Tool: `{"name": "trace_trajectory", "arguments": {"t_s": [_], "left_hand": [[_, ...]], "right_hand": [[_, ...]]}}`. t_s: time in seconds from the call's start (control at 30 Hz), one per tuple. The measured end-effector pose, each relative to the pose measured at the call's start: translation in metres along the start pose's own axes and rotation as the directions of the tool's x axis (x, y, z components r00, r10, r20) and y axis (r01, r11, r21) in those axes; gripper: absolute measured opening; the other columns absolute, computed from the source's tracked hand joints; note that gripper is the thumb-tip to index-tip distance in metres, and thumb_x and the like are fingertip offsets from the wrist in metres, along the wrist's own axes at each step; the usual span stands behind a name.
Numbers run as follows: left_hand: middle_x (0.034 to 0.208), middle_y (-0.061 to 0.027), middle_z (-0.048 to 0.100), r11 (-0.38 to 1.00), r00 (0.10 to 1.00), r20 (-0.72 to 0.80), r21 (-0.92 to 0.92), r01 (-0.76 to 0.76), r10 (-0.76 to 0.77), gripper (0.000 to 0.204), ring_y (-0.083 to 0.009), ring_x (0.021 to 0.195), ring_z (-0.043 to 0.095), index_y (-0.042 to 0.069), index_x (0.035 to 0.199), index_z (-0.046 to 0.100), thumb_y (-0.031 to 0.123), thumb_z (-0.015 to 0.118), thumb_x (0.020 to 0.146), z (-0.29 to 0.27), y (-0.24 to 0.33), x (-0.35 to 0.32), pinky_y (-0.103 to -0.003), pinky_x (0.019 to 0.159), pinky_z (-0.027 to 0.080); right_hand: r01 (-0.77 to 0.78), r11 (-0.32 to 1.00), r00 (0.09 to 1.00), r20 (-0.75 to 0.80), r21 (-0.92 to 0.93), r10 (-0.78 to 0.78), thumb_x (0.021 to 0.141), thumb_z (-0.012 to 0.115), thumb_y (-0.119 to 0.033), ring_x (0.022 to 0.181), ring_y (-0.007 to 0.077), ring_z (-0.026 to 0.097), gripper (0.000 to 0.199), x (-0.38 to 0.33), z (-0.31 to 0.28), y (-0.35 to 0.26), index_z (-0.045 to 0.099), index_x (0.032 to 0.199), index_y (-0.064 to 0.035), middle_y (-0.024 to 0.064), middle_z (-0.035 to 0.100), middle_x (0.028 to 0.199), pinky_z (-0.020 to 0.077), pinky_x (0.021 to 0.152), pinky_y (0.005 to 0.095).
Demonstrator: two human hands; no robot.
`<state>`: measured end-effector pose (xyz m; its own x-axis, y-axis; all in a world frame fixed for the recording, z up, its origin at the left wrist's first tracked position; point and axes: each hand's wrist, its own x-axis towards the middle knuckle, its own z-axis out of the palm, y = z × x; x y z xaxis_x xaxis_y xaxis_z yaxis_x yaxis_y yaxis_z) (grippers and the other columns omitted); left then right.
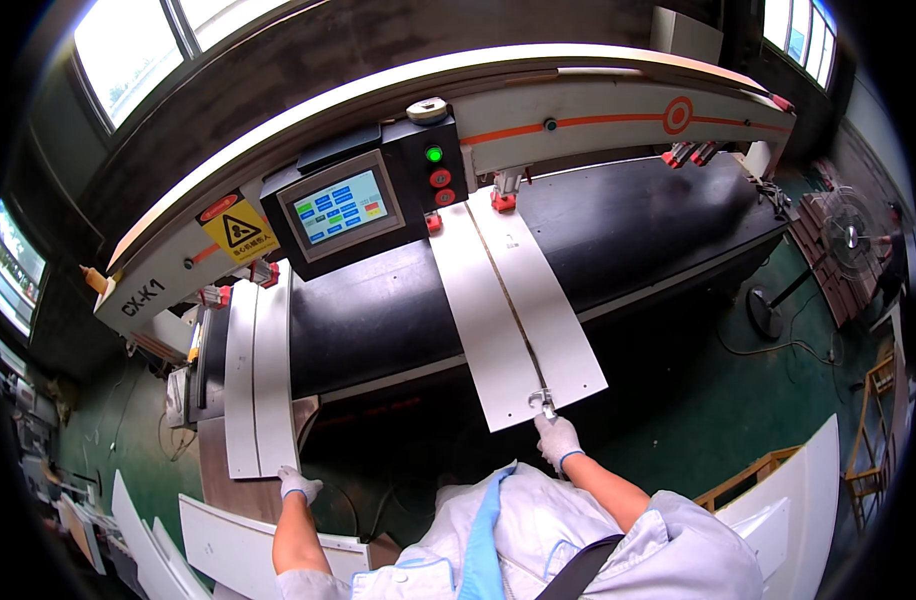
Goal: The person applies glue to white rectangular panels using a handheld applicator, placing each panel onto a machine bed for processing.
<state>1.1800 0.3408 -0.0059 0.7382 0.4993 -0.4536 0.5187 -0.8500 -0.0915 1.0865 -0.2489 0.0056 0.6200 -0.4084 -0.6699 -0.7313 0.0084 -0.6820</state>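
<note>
Both my hands wear pale work gloves. My right hand (558,440) is closed round a small shiny metal tool (544,404) at the near end of the middle white panel (568,335). A dark lengthwise groove (508,295) runs up this panel to that tool. My left hand (298,484) is at the near right corner of the left white panel (272,390), its thumb out to the side and its fingertips by the edge. That panel also has a thin lengthwise line. Both panels lie on the black machine bed (368,320), overhanging its near edge.
A long white machine beam (578,120) with red-tipped clamps (503,200) spans the bed. It carries a touch screen (343,207) and a button box (438,165). White boards (268,535) lean near my left; another board (793,500) stands right. A fan (852,237) is far right.
</note>
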Motion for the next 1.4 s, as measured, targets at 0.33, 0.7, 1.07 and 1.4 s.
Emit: {"name": "trace_trajectory", "arguments": {"t_s": [0.33, 0.7, 1.07, 1.4], "left_hand": [[0.121, -0.0288, 0.070, 0.999, 0.990, -0.129, -0.017, -0.050, 0.047, 0.047, -0.0435, 0.115, 0.068, -0.001, 0.113, 0.076, 0.034, 0.067, 0.083, -0.020, 0.003, 0.051, -0.047, 0.100, 0.055], [0.144, -0.0330, 0.053, 0.683, 0.833, -0.554, -0.611, -0.400, -0.008, 0.080, -0.0455, 0.136, 0.051, -0.005, 0.146, 0.049, 0.029, 0.077, 0.079, -0.244, 0.080, 0.215, -0.045, 0.115, 0.042], [0.094, -0.0104, 0.067, 0.467, 0.685, -0.728, -0.595, -0.654, 0.032, 0.036, -0.0262, 0.083, 0.065, -0.003, 0.104, 0.063, 0.028, 0.072, 0.089, -0.382, 0.177, 0.401, -0.042, 0.073, 0.053], [0.112, -0.0221, 0.074, 0.712, 0.513, -0.843, -0.460, -0.530, -0.163, 0.075, -0.0335, 0.097, 0.075, -0.003, 0.134, 0.052, 0.031, 0.090, 0.079, -0.356, 0.252, 0.318, -0.045, 0.079, 0.062]], "right_hand": [[-0.043, 0.998, 0.996, 0.074, 0.034, 0.040, 0.099, 0.057, -0.043, 0.040, 0.0175, 0.047, 0.036, -0.013, -0.013, 0.018, 0.052, 0.081, -0.0119, 0.0029, 0.050, 0.055, 0.0382, 0.039, 0.0371], [0.325, 0.647, 0.944, 0.284, -0.690, -0.170, 0.096, 0.059, -0.053, 0.103, 0.0464, 0.068, 0.051, 0.018, 0.083, 0.036, 0.066, 0.113, -0.0056, 0.0273, 0.072, 0.105, 0.0527, 0.087, 0.0538], [0.169, 0.736, 0.985, 0.144, -0.656, -0.097, 0.096, 0.059, -0.047, 0.095, 0.0419, 0.069, 0.040, -0.050, 0.063, 0.041, 0.068, 0.103, -0.0083, 0.0228, 0.072, 0.096, 0.0531, 0.084, 0.0502], [-0.249, 0.943, 0.932, -0.320, -0.222, 0.171, 0.096, 0.065, -0.043, 0.079, 0.0309, 0.071, 0.036, -0.153, 0.054, 0.083, 0.066, 0.099, -0.0066, 0.0144, 0.069, 0.079, 0.0547, 0.076, 0.0420]]}}
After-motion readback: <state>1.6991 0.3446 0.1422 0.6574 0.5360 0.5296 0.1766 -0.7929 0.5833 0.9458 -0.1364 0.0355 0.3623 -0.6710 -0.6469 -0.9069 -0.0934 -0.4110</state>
